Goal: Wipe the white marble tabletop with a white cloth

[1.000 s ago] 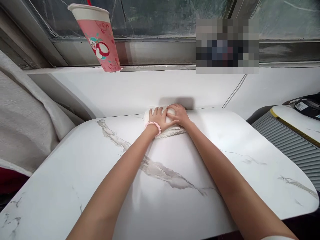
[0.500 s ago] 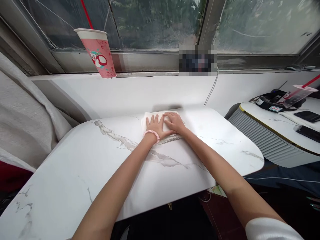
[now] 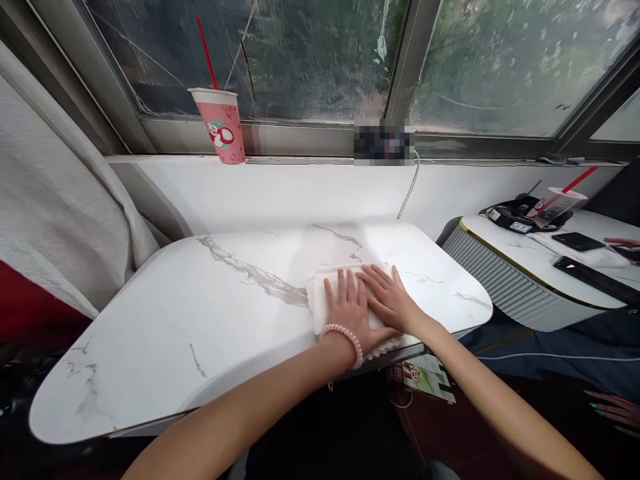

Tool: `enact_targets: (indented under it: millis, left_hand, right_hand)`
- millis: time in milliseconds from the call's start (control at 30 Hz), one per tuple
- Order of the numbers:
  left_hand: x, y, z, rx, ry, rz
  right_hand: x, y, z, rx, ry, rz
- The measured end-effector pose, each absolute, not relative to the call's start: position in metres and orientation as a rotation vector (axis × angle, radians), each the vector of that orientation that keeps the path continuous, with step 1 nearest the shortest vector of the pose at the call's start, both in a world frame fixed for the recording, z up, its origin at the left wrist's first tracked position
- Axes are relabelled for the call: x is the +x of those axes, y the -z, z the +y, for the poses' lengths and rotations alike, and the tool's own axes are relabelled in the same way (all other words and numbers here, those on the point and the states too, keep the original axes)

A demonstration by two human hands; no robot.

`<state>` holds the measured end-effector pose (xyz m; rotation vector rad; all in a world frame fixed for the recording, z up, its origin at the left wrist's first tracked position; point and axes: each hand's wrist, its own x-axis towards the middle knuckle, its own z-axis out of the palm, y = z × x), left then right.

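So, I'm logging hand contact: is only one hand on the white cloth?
No, the left hand and the right hand both rest on the white cloth.

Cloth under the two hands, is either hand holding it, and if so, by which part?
No grip shows: the left hand and right hand lie open on top of the cloth, which rests on the table.

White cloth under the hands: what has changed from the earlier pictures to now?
The white, wavy-edged cloth has moved from the wall-side edge of the white, marble-patterned table to its near edge, toward the person, with left hand and right hand on it. Nothing was newly grasped or released. The pink paper cup with a red straw stayed by the window.
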<state>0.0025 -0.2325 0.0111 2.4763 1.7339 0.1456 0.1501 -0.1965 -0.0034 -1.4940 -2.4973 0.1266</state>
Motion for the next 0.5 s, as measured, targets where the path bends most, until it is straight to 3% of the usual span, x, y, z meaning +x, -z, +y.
enact_targets:
  millis: [200,500]
  left_hand:
    - [0.019,-0.004,-0.222,2.542,-0.264,1.591]
    - [0.019,-0.008,-0.119,2.499,-0.257,1.645]
  right_hand:
    - [0.176,0.006,-0.194,-1.475,-0.130,-2.437]
    - [0.168,0.010,-0.075,-1.481,-0.180,-2.330]
